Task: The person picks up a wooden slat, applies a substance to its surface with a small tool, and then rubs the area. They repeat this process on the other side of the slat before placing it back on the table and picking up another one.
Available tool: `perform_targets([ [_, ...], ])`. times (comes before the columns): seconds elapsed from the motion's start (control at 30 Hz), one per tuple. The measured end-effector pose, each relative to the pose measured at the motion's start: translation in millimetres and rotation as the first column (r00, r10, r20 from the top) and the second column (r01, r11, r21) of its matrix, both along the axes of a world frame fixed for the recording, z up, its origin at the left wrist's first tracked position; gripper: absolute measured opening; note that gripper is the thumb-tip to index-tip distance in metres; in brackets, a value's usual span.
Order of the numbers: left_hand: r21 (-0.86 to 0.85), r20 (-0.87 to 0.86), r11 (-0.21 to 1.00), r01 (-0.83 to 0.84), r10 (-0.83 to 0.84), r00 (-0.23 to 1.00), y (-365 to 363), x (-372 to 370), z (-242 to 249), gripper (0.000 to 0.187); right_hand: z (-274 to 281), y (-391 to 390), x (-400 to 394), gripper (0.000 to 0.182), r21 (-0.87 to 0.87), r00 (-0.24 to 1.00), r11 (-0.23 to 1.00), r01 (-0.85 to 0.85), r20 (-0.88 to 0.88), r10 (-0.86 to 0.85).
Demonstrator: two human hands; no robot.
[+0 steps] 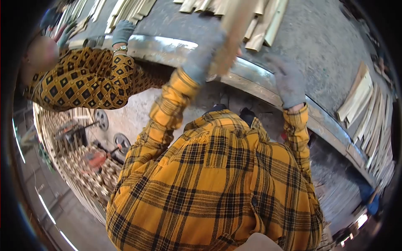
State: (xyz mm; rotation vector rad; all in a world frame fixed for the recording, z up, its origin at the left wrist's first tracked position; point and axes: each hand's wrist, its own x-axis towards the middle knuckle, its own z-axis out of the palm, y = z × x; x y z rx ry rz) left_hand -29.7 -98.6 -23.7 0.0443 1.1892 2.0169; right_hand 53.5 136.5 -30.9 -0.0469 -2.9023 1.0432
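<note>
My left hand [203, 54], in a grey glove and smeared by motion, grips a wooden slat [236, 27] above the metal-edged front of the table. The slat stands out lengthwise away from me, its near end close to the table edge, and it is blurred too. To the right, my gloved right hand [289, 81] is held over the table's edge with its fingers stretched out and blurred, holding nothing that I can see. Beyond the hands, several loose slats [268, 25] lie on the grey tabletop [320, 39].
A co-worker in a diamond-patterned top [90, 77] stands at my left, with a gloved hand [123, 32] by another slat pile [130, 11]. More slats [360, 98] lie at the right. Behind on the left are stacked wood [86, 167] and a wheeled machine [100, 121].
</note>
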Motion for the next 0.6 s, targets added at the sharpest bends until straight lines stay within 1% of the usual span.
perform_targets([
  [0.03, -0.071, -0.093, 0.993, -0.09, 0.084, 0.992, -9.9, -8.1, 6.5, 0.057, 5.7, -12.4, -1.2, 0.025, 0.062, 0.983, 0.989, -0.137, 0.128, 0.129],
  [0.07, -0.134, -0.189, 0.974, -0.18, 0.153, 0.97, -18.4, -13.3, 14.8, 0.05, 13.0, -26.7, -2.7, 0.024, 0.108, 0.935, 0.955, -0.276, 0.259, 0.241],
  [0.1, -0.145, -0.187, 0.958, -0.248, 0.219, 0.958, -27.8, -11.9, 20.6, 0.048, 22.3, -46.1, -7.7, 0.022, 0.204, 0.908, 0.911, -0.358, 0.303, 0.289],
  [0.2, -0.11, -0.199, 0.932, -0.346, 0.32, 0.926, -42.1, -6.7, 13.0, 0.047, 3.1, -88.7, -21.0, 0.021, 0.294, 0.897, 0.868, -0.401, 0.318, 0.307],
  [0.23, -0.171, -0.229, 0.903, -0.394, 0.352, 0.907, -42.9, -1.9, 12.2, 0.049, -10.9, -92.5, -29.7, 0.02, 0.357, 0.8, 0.752, -0.554, 0.48, 0.361],
  [0.33, -0.147, -0.219, 0.894, -0.424, 0.389, 0.895, -50.9, 8.0, 2.5, 0.061, -0.3, -107.1, -41.9, 0.018, 0.331, 0.77, 0.746, -0.578, 0.522, 0.366],
  [0.37, -0.158, -0.218, 0.885, -0.437, 0.401, 0.89, -51.4, 9.7, 1.0, 0.061, -1.4, -106.9, -40.4, 0.019, 0.342, 0.782, 0.742, -0.577, 0.493, 0.381],
  [0.47, -0.18, -0.203, 0.864, -0.471, 0.436, 0.877, -54.1, 11.3, -7.3, 0.061, 1.0, -108.2, -38.2, 0.017, 0.335, 0.749, 0.733, -0.592, 0.565, 0.346],
  [0.53, -0.187, -0.178, 0.858, -0.479, 0.45, 0.875, -58.7, 8.9, -18.1, 0.06, -9.5, -106.2, -34.0, 0.018, 0.328, 0.748, 0.727, -0.603, 0.549, 0.373],
  [0.6, -0.151, -0.145, 0.85, -0.504, 0.486, 0.862, -63.9, 4.6, -27.1, 0.06, -15.0, -105.0, -32.8, 0.018, 0.32, 0.748, 0.73, -0.604, 0.543, 0.381],
])
